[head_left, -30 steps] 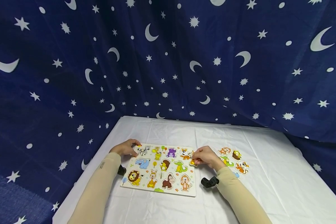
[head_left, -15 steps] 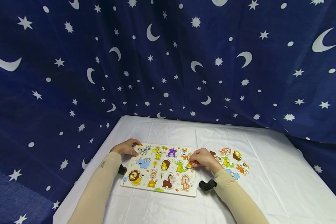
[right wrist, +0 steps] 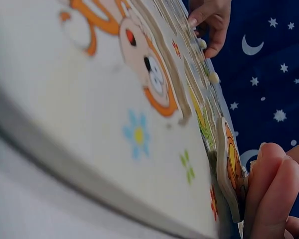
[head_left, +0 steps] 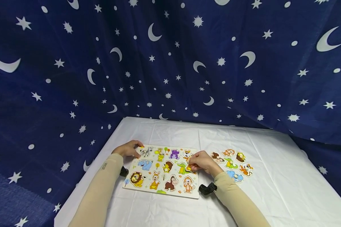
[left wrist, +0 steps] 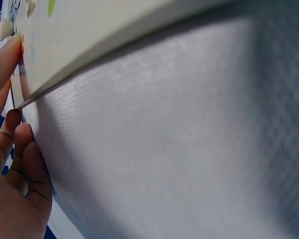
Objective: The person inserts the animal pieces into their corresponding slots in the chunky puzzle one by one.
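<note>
A white puzzle board (head_left: 146,187) with animal pictures lies on the table. My left hand (head_left: 128,149) grips its far left corner, thumb on top and fingers at the edge in the left wrist view. My right hand (head_left: 202,162) pinches an orange puzzle piece (right wrist: 231,164) with a yellow patch, close above the right side of the board. In the right wrist view this piece stands tilted, its knob mostly hidden by the fingertips. In the head view it hangs beside the crocodile picture (head_left: 182,168) and below the tiger picture (head_left: 186,154). Which animal the piece shows, I cannot tell.
Right of the board lie several loose pieces, among them an elephant (head_left: 235,176), a crocodile (head_left: 230,163), a tiger (head_left: 246,170) and a monkey (head_left: 228,153). A white cloth (head_left: 164,129) covers the table. A dark blue curtain (head_left: 182,63) hangs behind it.
My right hand has moved left with the piece, from the board's right edge to beside the crocodile picture. More loose pieces show behind it. The left hand has stayed at the corner.
</note>
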Motion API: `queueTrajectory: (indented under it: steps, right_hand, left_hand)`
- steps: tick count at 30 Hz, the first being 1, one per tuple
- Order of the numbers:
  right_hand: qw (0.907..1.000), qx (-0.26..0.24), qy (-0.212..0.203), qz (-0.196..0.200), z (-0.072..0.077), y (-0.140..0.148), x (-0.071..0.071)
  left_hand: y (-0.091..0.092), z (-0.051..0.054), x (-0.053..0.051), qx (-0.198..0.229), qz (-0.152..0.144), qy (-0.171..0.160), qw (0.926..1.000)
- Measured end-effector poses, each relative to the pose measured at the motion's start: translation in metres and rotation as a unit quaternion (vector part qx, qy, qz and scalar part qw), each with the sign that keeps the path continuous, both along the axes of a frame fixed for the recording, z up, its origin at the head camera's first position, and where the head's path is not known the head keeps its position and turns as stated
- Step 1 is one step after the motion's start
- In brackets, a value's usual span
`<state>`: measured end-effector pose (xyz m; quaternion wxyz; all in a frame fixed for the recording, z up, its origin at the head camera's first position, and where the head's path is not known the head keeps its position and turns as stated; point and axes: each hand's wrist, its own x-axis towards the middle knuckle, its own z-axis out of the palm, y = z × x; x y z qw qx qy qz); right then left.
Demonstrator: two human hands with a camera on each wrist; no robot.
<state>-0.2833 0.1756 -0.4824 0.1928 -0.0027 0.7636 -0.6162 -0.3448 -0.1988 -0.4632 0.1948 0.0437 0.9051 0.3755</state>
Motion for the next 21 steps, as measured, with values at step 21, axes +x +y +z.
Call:
queueTrajectory:
  steps: [21]
  right_hand:
    - [0.9995, -0.006, -0.009, 0.031, 0.001, -0.024, 0.006]
  left_hand:
    - [-0.001, -0.002, -0.001, 0.007, 0.013, -0.013, 0.9998]
